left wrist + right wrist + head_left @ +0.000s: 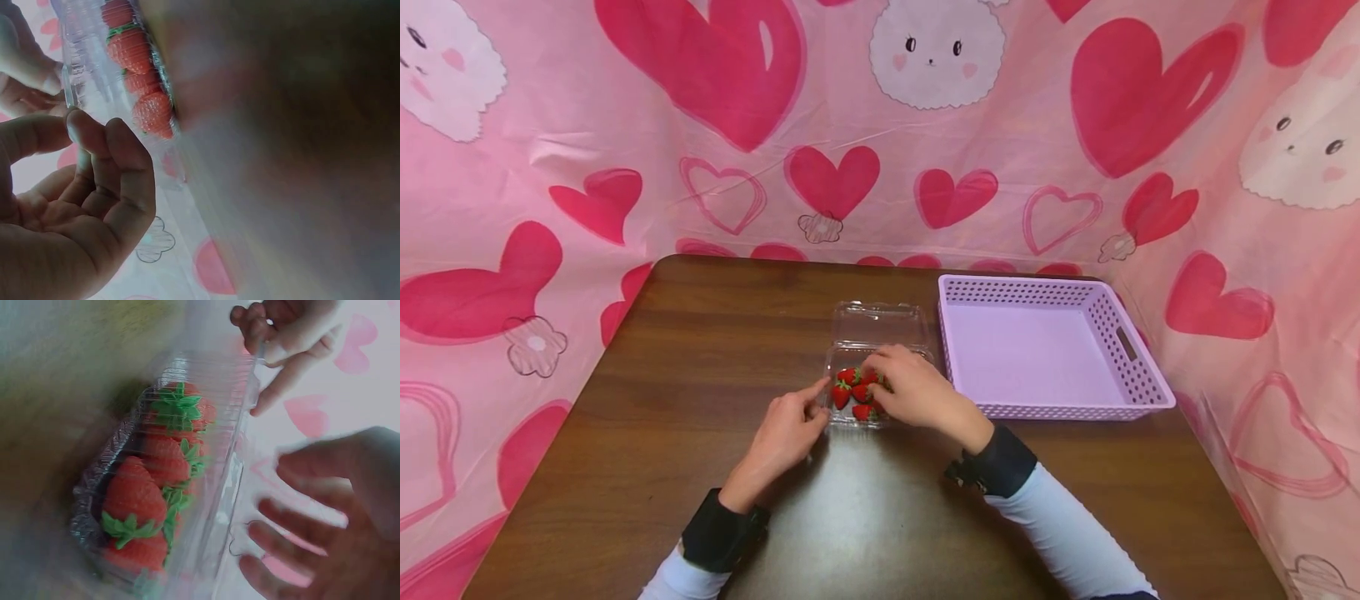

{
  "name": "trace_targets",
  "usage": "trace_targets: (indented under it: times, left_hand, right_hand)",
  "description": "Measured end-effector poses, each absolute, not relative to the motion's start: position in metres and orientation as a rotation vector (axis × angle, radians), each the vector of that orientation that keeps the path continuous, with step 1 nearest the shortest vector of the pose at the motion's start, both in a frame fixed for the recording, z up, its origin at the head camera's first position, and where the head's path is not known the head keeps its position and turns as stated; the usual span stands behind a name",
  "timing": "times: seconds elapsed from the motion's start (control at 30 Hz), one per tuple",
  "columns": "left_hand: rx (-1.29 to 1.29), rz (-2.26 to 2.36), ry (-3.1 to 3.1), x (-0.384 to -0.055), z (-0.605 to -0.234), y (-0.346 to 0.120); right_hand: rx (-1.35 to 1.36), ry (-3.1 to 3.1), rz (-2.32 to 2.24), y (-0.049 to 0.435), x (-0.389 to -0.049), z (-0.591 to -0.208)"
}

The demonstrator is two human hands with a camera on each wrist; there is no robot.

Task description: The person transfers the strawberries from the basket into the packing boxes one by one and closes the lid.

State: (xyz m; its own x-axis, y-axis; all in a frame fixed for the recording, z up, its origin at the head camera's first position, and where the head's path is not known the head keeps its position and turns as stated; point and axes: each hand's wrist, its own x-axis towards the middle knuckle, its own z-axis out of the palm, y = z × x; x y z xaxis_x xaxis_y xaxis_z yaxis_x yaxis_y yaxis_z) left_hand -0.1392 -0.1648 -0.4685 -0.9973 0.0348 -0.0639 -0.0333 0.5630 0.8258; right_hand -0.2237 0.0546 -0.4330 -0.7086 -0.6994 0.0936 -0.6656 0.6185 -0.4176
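A clear plastic clamshell container (pixel 882 327) lies on the table with its lid folded back. Several red strawberries (pixel 841 395) with green leaves sit inside its base, seen through the ribbed wall in both wrist views. At the container's left edge, my left hand (pixel 784 429) pinches the rim between thumb and forefinger; the left wrist view shows these fingertips (pixel 84 128) close up. My right hand (pixel 913 387) is over the right part of the container, covering some of the fruit. Its fingers (pixel 294 519) are spread and loosely bent in the right wrist view, with nothing between them.
A shallow lilac plastic basket (pixel 1045 411) with perforated walls stands just right of the container. Both rest on a dark brown wooden table (pixel 700 333). A pink curtain (pixel 880 125) printed with hearts hangs behind and along the sides.
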Motion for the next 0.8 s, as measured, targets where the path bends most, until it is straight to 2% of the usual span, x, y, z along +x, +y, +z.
trace_targets:
  times: [0.17, 0.6, 0.8]
  left_hand:
    - [-0.033, 1.445, 2.724, -0.138, -0.467, -0.165]
    - [-0.113, 1.438, 2.754, -0.132, -0.466, -0.170]
    - [-0.167, 1.457, 2.725, -0.126, -0.466, -0.174]
  right_hand:
    - [-1.007, 2.903, -0.950, 0.064, -0.217, -0.437]
    - [-0.503, 2.930, -1.203, 0.072, -0.210, -0.470]
    - [-0.395, 2.836, -1.322, 0.071, -0.209, -0.480]
